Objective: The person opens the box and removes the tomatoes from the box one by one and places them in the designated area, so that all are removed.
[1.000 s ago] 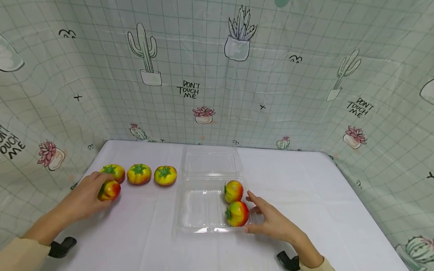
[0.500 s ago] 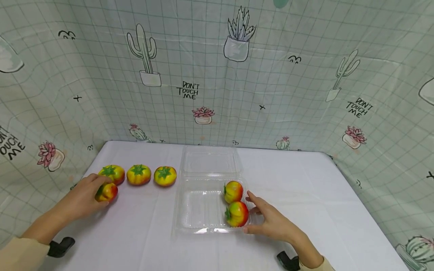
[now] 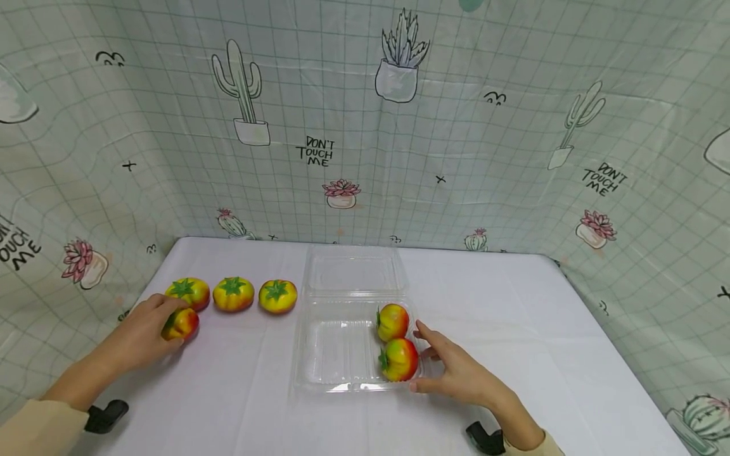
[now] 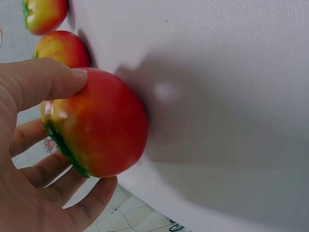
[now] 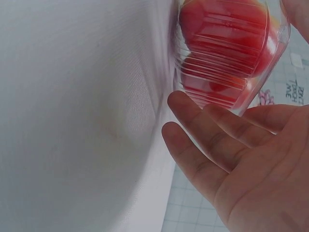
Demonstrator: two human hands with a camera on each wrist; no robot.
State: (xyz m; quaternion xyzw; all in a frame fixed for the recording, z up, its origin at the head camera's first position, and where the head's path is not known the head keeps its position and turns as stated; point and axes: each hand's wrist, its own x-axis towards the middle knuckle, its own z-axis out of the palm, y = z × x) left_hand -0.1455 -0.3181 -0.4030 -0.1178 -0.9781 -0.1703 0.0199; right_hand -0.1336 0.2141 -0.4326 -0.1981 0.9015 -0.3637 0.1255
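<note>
My left hand [image 3: 145, 330] grips a red-and-yellow tomato [image 3: 181, 324] with a green calyx, thumb on one side and fingers on the other. In the left wrist view the red tomato [image 4: 108, 125] is held close over the white cloth, its shadow beside it. Two tomatoes [image 3: 393, 322] lie on their sides, one behind the other, along the right of a clear plastic clamshell box [image 3: 333, 354]. My right hand [image 3: 456, 370] rests by the box's right wall, thumb near its front corner. The right wrist view shows the fingers [image 5: 193, 113] loosely extended, fingertips right at the ribbed wall.
Three more tomatoes stand calyx up in a row at the back left: one behind my left hand [image 3: 191, 292], a middle tomato [image 3: 233, 294] and one nearest the box [image 3: 277, 296]. The box's lid [image 3: 356, 269] lies folded back. A cactus-print curtain [image 3: 365, 126] encloses the white table [image 3: 502, 304].
My left hand has shifted slightly left with the tomato and lowered it a little, then stayed nearly still. The right hand and the box have not moved.
</note>
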